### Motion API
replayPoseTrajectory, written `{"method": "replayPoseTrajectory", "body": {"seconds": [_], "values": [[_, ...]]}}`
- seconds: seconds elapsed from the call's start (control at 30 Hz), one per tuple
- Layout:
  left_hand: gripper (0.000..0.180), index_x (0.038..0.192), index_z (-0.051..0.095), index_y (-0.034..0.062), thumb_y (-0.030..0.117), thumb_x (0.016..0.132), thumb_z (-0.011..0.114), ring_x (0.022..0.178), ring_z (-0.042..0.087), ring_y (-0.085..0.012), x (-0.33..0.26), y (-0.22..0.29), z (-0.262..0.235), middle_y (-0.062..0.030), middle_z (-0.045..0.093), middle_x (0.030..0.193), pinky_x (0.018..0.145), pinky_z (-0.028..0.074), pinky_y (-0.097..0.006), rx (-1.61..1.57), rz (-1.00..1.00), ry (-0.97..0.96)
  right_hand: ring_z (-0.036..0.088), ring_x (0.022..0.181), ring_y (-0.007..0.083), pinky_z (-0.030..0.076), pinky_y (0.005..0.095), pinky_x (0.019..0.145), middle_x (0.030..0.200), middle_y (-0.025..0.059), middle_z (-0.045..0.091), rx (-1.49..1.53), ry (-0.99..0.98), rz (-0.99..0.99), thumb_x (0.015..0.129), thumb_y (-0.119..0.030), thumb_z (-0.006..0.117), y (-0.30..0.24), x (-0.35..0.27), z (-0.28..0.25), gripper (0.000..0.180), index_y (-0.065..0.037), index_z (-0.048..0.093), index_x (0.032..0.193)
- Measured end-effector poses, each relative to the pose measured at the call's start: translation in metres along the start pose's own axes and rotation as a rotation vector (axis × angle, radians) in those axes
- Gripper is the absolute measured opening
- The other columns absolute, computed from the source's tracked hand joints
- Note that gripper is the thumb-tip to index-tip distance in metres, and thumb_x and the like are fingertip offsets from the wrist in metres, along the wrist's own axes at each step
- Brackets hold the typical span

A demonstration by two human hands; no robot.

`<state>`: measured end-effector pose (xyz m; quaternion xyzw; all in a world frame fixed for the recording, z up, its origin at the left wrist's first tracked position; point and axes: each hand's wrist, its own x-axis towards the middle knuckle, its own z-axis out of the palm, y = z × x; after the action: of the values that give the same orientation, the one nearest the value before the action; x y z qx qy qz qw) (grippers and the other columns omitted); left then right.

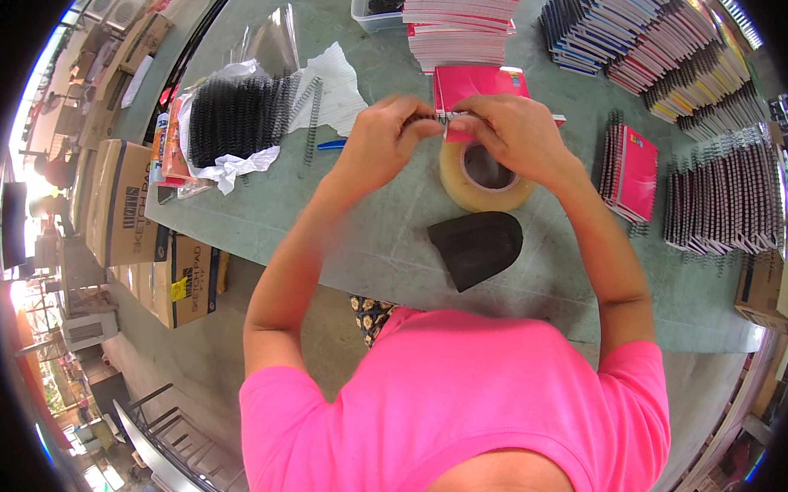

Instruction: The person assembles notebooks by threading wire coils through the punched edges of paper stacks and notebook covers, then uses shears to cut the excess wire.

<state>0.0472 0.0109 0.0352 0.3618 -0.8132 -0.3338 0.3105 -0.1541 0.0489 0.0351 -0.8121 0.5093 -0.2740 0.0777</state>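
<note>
A pink-covered notebook [466, 83] lies with its near edge over a wide roll of tape [461, 179]. My right hand [516, 133] grips this notebook's near edge, thumb and fingers closed. From the left, my left hand [386, 142] pinches a thin wire coil at the same edge; the fingertips mostly hide it. Nearer to me rests a black, round-ended pad [481, 247]. To the left of my left hand are a loose spiral coil [314, 123] and a blue tool [331, 145], partly covered by the hand's side.
A heap of black coils [233, 117] sits on white paper at the left. Behind the notebook stand a pile of pink notebooks [460, 35] and a clear tub [376, 17]. Bound notebooks [630, 173] fill the right side. Cardboard boxes [123, 203] stand beyond the table's left edge.
</note>
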Motion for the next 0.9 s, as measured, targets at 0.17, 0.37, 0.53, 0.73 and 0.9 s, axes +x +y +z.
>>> {"method": "replayPoseTrajectory", "body": {"seconds": [0.17,0.37,0.53,0.73,0.9], "values": [[0.026,0.092,0.057,0.0031,0.014,0.074,0.073,0.072,0.057,-0.0222,0.002,0.002,0.0,-0.0093,0.056,0.086,0.061,0.046,-0.033,0.082,-0.043,-0.05,0.062,0.074,0.0279,0.047,0.0385,0.061,0.081,0.0062,0.065,0.104,0.14,0.049,0.084,-0.025,0.059,-0.005,0.003,0.005,0.016,-0.01,0.062,0.089],[0.03,0.092,0.058,0.0052,0.016,0.069,0.074,0.089,0.054,-0.0307,-0.016,0.025,0.011,-0.0094,0.057,0.093,0.075,0.043,-0.041,0.473,0.405,0.181,0.062,0.073,0.0267,0.047,0.039,0.06,0.082,0.0061,0.065,0.055,0.08,0.06,0.083,-0.025,0.06,-0.003,0.001,0.004,0.016,-0.011,0.058,0.091],[0.047,0.107,0.057,0.0068,0.015,0.065,0.076,0.105,0.049,-0.0331,-0.046,-0.044,-0.025,-0.0135,0.054,0.109,0.087,0.041,-0.044,0.601,0.012,-0.283,0.062,0.071,0.027,0.047,0.0392,0.06,0.077,0.0081,0.063,-0.026,0.125,0.032,0.084,-0.026,0.06,-0.001,0.0,0.005,0.018,-0.008,0.058,0.085],[0.056,0.119,0.052,0.0078,0.005,0.066,0.068,0.102,0.049,-0.0344,-0.057,-0.079,-0.046,-0.0158,0.051,0.107,0.091,0.04,-0.041,0.605,-0.165,-0.38,0.062,0.071,0.027,0.047,0.0381,0.062,0.078,0.0088,0.064,-0.013,0.139,0.02,0.081,-0.021,0.062,0.001,-0.002,0.006,0.014,-0.008,0.06,0.085],[0.049,0.112,0.051,0.0052,0.005,0.066,0.065,0.097,0.048,-0.0353,-0.088,-0.059,-0.025,-0.0168,0.05,0.098,0.085,0.042,-0.04,0.716,-0.11,-0.403,0.063,0.073,0.0266,0.048,0.0363,0.063,0.084,0.0075,0.065,0.038,0.18,-0.026,0.081,-0.018,0.063,0.004,-0.002,0.011,0.017,-0.009,0.061,0.095]]}}
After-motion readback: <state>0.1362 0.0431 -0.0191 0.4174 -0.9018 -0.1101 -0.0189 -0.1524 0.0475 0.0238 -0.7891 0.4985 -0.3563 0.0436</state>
